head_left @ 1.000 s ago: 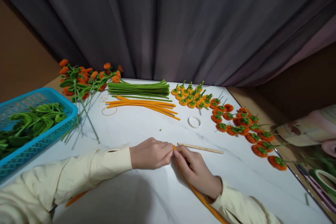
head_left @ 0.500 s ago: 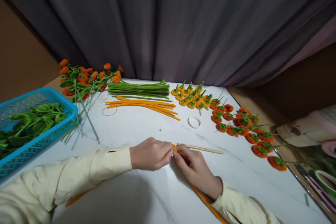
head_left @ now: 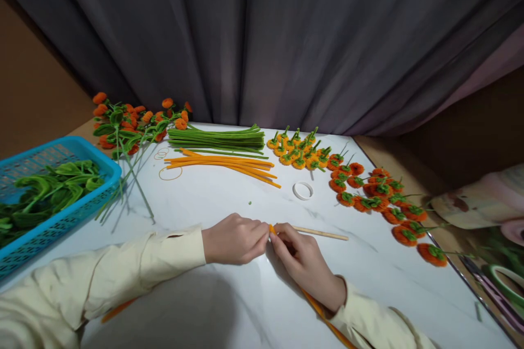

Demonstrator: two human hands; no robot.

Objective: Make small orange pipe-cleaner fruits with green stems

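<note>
Over the white tabletop my left hand [head_left: 236,240] and my right hand [head_left: 306,264] meet, both closed. Between their fingertips shows a short folded bit of orange pipe cleaner [head_left: 272,229]. Orange lengths [head_left: 321,313] run out below my right hand toward the bottom edge, and another orange end [head_left: 117,310] shows under my left forearm. My fingers hide how the strands join. A thin wooden stick [head_left: 323,233] lies just behind my right hand. Farther back are loose orange pipe cleaners [head_left: 223,162] and a bundle of green pipe cleaners [head_left: 216,138].
A blue basket [head_left: 102,188] of green leaves stands at left, near finished orange flowers [head_left: 131,120]. Yellow flower heads [head_left: 298,161] and orange flower heads [head_left: 379,191] line the back right. A white ring [head_left: 303,191], rubber bands [head_left: 170,174] and green tape [head_left: 507,283] lie about.
My right fingers have shifted very slightly at the folded orange bit, covering the near end of the stick. Everything else stays as it was.
</note>
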